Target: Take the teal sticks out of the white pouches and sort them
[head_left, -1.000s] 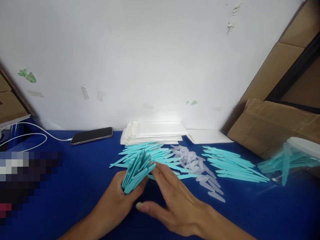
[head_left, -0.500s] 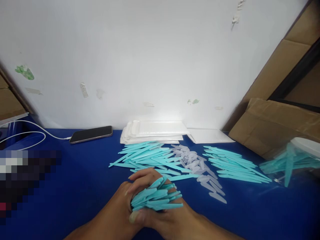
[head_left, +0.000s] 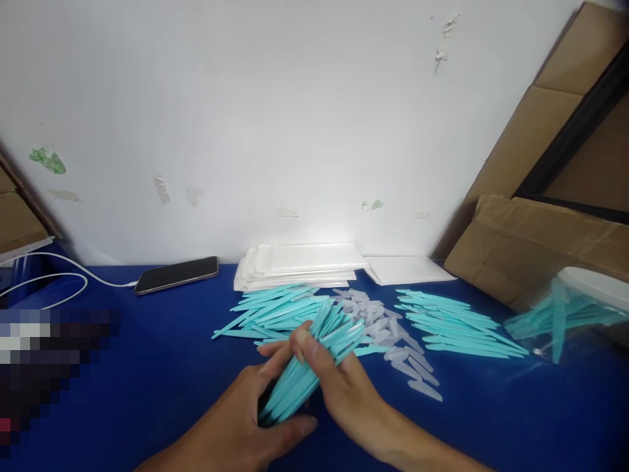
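Note:
A bundle of turquoise eyebrow razors is between my two hands, slanting up to the right. My left hand wraps the lower end, with its thumb below the bundle. My right hand grips the upper part, thumb across the top; its other fingers are mostly hidden. Just beyond my hands lies a loose pile of turquoise eyebrow razors. Beside that pile, translucent pale blade caps are strewn in a slanting band. A neater row of turquoise razors rests farther right.
White padded envelopes are stacked against the wall, with another white envelope to their right. A phone on a cable lies left. At right, a clear bag of turquoise razors sits before a cardboard box. The tabletop is blue.
The bundle has turned from lying nearly level to slanting upward, its upper end farther from me. My right hand has shifted from beneath it to its upper right side. The view has tilted slightly.

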`<move>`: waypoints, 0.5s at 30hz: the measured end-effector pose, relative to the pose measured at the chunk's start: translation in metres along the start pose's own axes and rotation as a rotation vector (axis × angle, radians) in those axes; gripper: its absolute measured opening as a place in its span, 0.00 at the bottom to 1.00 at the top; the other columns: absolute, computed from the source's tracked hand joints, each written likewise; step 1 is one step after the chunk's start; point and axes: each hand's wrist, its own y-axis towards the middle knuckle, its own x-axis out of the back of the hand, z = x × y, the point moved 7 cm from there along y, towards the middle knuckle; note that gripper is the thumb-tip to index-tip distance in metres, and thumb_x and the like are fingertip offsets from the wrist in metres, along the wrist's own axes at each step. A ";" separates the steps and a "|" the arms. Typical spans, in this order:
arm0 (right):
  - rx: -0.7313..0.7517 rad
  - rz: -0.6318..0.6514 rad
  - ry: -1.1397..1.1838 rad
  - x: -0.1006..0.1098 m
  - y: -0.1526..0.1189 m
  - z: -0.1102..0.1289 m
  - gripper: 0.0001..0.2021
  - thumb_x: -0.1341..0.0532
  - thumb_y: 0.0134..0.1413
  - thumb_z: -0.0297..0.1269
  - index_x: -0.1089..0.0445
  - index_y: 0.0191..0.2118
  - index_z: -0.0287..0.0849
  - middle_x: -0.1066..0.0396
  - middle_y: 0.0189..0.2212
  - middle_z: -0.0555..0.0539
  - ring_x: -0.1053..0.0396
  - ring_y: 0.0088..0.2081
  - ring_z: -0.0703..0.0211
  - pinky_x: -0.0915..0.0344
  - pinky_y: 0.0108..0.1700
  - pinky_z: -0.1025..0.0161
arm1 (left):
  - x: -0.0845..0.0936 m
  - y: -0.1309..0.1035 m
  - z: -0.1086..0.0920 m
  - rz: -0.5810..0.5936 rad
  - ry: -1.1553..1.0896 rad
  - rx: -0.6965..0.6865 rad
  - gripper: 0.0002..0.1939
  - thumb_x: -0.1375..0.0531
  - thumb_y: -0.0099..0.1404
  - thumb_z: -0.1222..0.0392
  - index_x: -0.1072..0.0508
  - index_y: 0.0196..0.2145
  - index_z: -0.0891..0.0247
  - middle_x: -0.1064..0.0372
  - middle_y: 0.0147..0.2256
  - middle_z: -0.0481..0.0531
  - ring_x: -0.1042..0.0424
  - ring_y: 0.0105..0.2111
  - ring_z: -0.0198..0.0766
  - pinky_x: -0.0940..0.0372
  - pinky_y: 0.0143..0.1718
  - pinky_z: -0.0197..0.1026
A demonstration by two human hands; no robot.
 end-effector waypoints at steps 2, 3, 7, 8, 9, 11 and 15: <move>-0.056 -0.102 0.091 0.017 0.003 0.001 0.23 0.48 0.66 0.55 0.30 0.30 0.42 0.23 0.35 0.45 0.25 0.39 0.54 0.29 0.47 0.56 | -0.007 0.000 0.005 0.123 -0.004 0.069 0.25 0.39 0.63 0.42 0.32 0.53 0.59 0.31 0.30 0.46 0.37 0.19 0.29 0.39 0.20 0.31; -0.046 -0.162 0.115 0.027 0.005 0.006 0.25 0.50 0.67 0.55 0.32 0.27 0.42 0.24 0.30 0.46 0.26 0.36 0.56 0.29 0.46 0.57 | -0.010 0.000 0.006 0.169 -0.010 0.081 0.24 0.41 0.65 0.41 0.32 0.51 0.60 0.33 0.27 0.44 0.38 0.18 0.28 0.41 0.19 0.30; 0.176 -0.271 -0.041 0.071 0.005 0.055 0.23 0.45 0.65 0.52 0.39 0.23 0.43 0.40 0.18 0.54 0.35 0.24 0.62 0.30 0.39 0.60 | -0.009 0.002 0.008 0.171 -0.007 0.054 0.24 0.48 0.68 0.36 0.33 0.46 0.60 0.37 0.25 0.42 0.42 0.15 0.25 0.45 0.17 0.28; 0.173 -0.267 -0.095 0.081 0.003 0.066 0.22 0.45 0.65 0.52 0.40 0.23 0.44 0.42 0.18 0.55 0.38 0.22 0.64 0.31 0.35 0.61 | -0.009 0.002 0.009 0.165 -0.001 0.051 0.25 0.49 0.68 0.35 0.33 0.45 0.60 0.38 0.24 0.42 0.44 0.15 0.25 0.46 0.16 0.28; 0.179 -0.292 -0.163 0.094 -0.003 0.077 0.22 0.45 0.65 0.52 0.42 0.23 0.44 0.45 0.18 0.56 0.41 0.20 0.65 0.32 0.30 0.62 | -0.010 0.002 0.010 0.160 0.004 0.053 0.26 0.49 0.67 0.34 0.32 0.43 0.60 0.39 0.23 0.41 0.45 0.14 0.25 0.46 0.16 0.28; 0.161 -0.363 -0.425 0.121 -0.021 0.097 0.22 0.45 0.65 0.51 0.45 0.23 0.45 0.47 0.17 0.56 0.43 0.19 0.64 0.37 0.24 0.64 | -0.010 0.002 0.012 0.138 0.011 0.059 0.27 0.50 0.67 0.33 0.32 0.42 0.60 0.39 0.22 0.41 0.47 0.14 0.25 0.47 0.15 0.28; 0.098 -0.385 -1.172 0.179 -0.074 0.113 0.20 0.38 0.58 0.52 0.40 0.23 0.46 0.41 0.17 0.53 0.43 0.16 0.63 0.44 0.17 0.64 | -0.010 0.002 0.012 0.102 0.019 0.059 0.26 0.50 0.67 0.32 0.32 0.42 0.59 0.40 0.21 0.42 0.47 0.15 0.26 0.47 0.15 0.28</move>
